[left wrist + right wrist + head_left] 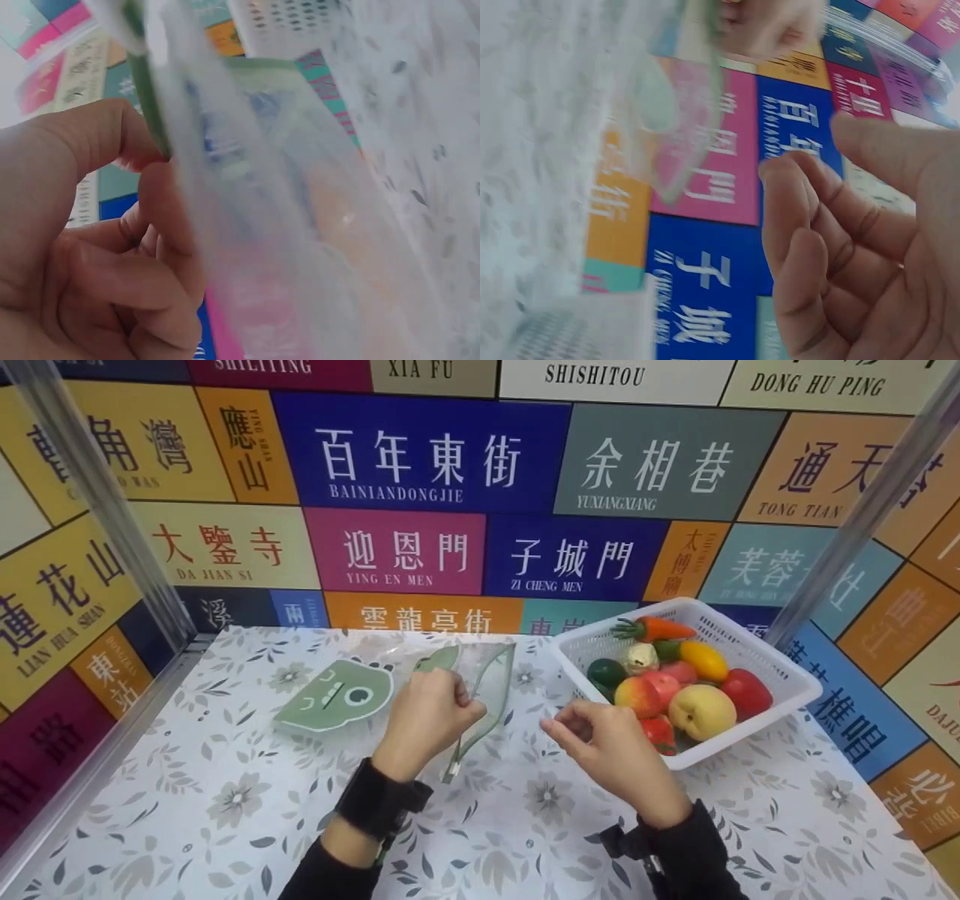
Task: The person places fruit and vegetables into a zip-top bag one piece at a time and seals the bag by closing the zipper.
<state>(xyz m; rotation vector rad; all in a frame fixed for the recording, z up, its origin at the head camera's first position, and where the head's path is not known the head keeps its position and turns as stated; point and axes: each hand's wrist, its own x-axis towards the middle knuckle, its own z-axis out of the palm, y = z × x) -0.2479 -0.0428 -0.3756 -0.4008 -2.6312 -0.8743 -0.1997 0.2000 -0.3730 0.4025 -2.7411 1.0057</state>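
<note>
My left hand pinches the edge of a clear plastic pouch with green trim, between thumb and forefinger. Upright above the table, the pouch has its see-through side spread out in the left wrist view, blurred there. My right hand hovers to the right of it, near the basket. Its fingers are loosely bent and hold nothing, with the thumb apart from them. Beyond my left wrist lies a flat green pouch with a cartoon monster face.
A white perforated basket stands at the right, filled with toy fruit and vegetables, among them a carrot and a yellow-orange peach. The table wears a floral cloth. A colourful sign-covered wall rises behind.
</note>
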